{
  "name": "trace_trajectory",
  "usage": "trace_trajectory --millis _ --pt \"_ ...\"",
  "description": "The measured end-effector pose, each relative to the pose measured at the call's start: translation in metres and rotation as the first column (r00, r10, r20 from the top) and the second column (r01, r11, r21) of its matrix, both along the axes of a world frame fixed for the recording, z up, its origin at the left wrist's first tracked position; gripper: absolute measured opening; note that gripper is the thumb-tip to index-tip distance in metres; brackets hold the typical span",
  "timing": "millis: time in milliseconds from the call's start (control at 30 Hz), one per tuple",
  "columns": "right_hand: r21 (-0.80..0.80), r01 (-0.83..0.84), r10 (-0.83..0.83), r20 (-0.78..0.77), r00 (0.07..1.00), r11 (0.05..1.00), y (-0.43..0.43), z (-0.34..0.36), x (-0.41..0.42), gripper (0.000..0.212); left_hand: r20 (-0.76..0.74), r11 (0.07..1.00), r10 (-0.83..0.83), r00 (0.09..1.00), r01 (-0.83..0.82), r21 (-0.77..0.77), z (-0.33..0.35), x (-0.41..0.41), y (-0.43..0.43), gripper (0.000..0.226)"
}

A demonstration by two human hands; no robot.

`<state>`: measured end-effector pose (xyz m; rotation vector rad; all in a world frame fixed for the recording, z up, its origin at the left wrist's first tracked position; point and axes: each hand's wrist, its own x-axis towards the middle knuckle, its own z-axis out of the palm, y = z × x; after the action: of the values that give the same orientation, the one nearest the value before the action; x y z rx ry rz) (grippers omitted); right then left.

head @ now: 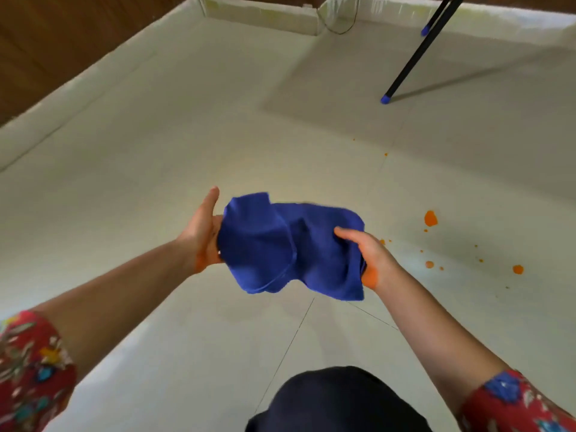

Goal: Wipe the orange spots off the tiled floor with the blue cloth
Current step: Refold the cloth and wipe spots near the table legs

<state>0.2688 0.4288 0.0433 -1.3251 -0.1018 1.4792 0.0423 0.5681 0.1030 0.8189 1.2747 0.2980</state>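
Blue cloth (290,247) bunched mid-frame above the tiled floor (156,151), left hand (202,238) and right hand (367,260) gripping its ends, likely folding a pad for the orange spots (430,218) waiting at right.

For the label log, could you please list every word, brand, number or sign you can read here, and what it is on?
None to read: no text shows on the blue cloth, the tiled floor, the floral sleeves or the black stand legs.
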Motion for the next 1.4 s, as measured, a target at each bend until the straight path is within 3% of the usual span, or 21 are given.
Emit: trace_trajectory --millis 67,100,167,233,300,333,367,467,533,600,667,733,800,833,933,1000,1067,1167,1300,1400 --pt "0.029 -0.068 0.062 0.165 0.984 0.997 0.008 0.005 0.005 0.014 -0.264 0.989 -0.110 0.958 0.131 0.064 -0.004 -0.006 -0.002 0.039" --pt "0.056 -0.098 0.085 0.203 0.975 0.994 0.013 0.008 0.008 0.012 -0.403 0.956 -0.229 0.886 0.284 0.080 -0.008 -0.012 -0.003 0.028" --pt "0.080 -0.213 0.185 0.269 0.945 0.974 0.017 0.015 0.005 0.009 -0.613 0.771 -0.481 0.627 0.635 0.045 -0.016 -0.023 -0.005 0.013" --pt "0.047 -0.357 0.317 0.365 0.875 0.933 0.019 0.016 -0.005 0.010 -0.671 0.593 -0.578 0.465 0.804 0.047 -0.024 -0.030 -0.009 0.042" --pt "-0.011 -0.479 0.435 0.438 0.787 0.878 0.019 0.017 -0.016 0.011 -0.556 0.546 -0.643 0.527 0.824 0.149 -0.027 -0.026 -0.018 0.074" --pt "-0.022 -0.515 0.470 0.446 0.762 0.857 0.016 0.019 -0.021 0.011 -0.453 0.557 -0.680 0.576 0.808 0.190 -0.027 -0.020 -0.025 0.078" --pt "-0.004 -0.538 0.486 0.433 0.759 0.843 0.016 0.022 -0.023 0.013 -0.372 0.566 -0.707 0.602 0.796 0.212 -0.027 -0.013 -0.029 0.074" --pt "0.099 -0.518 0.472 0.294 0.831 0.850 0.013 0.036 -0.010 0.036 -0.248 0.555 -0.765 0.595 0.803 0.215 -0.024 0.007 -0.038 0.031" --pt "0.259 -0.355 0.373 -0.024 0.927 0.898 0.006 0.031 0.007 0.054 -0.135 0.637 -0.719 0.681 0.724 0.264 -0.023 0.015 -0.041 0.030" --pt "0.265 -0.051 0.152 -0.377 0.914 0.963 -0.013 0.012 0.011 0.075 0.021 0.782 -0.594 0.804 0.572 0.246 -0.024 0.018 -0.041 0.035" --pt "0.198 0.103 0.014 -0.515 0.857 0.975 -0.033 -0.011 0.001 0.074 0.089 0.862 -0.487 0.869 0.462 0.208 -0.028 0.021 -0.040 0.036" --pt "0.229 0.123 0.015 -0.524 0.852 0.966 -0.044 -0.018 -0.015 0.071 0.060 0.875 -0.457 0.887 0.437 0.208 -0.032 0.025 -0.040 0.033" --pt "0.231 0.101 0.018 -0.464 0.886 0.968 -0.041 -0.010 -0.020 0.087 0.057 0.892 -0.430 0.901 0.414 0.181 -0.034 0.027 -0.039 0.027" --pt "0.238 0.068 0.028 -0.378 0.925 0.969 -0.039 -0.001 -0.019 0.085 0.074 0.909 -0.403 0.912 0.389 0.152 -0.034 0.029 -0.038 0.026" --pt "0.195 -0.005 0.014 -0.047 0.999 0.981 -0.031 0.012 -0.005 0.045 0.177 0.933 -0.352 0.919 0.329 0.146 -0.028 0.026 -0.027 0.026" --pt "0.177 -0.014 0.010 0.022 1.000 0.984 -0.028 0.017 -0.004 0.032 0.266 0.939 -0.328 0.906 0.282 0.198 -0.023 0.022 -0.018 0.027" --pt "0.082 -0.022 0.018 0.049 0.999 0.996 -0.024 0.018 -0.008 0.031 0.220 0.936 -0.287 0.932 0.224 0.273 -0.021 0.022 -0.015 0.019" --pt "-0.044 0.033 -0.020 0.268 0.963 0.998 -0.011 0.019 -0.019 0.034 0.120 0.920 -0.178 0.977 0.122 0.372 -0.026 0.025 -0.018 0.010" --pt "0.108 0.122 -0.160 0.497 0.853 0.987 0.006 0.034 -0.012 0.051 0.182 0.901 -0.076 0.980 -0.010 0.433 -0.018 0.023 -0.015 0.034" --pt "0.196 0.027 -0.138 0.580 0.803 0.980 0.013 0.046 -0.009 0.070 0.133 0.866 0.024 0.991 -0.087 0.493 -0.012 0.018 -0.008 0.039"
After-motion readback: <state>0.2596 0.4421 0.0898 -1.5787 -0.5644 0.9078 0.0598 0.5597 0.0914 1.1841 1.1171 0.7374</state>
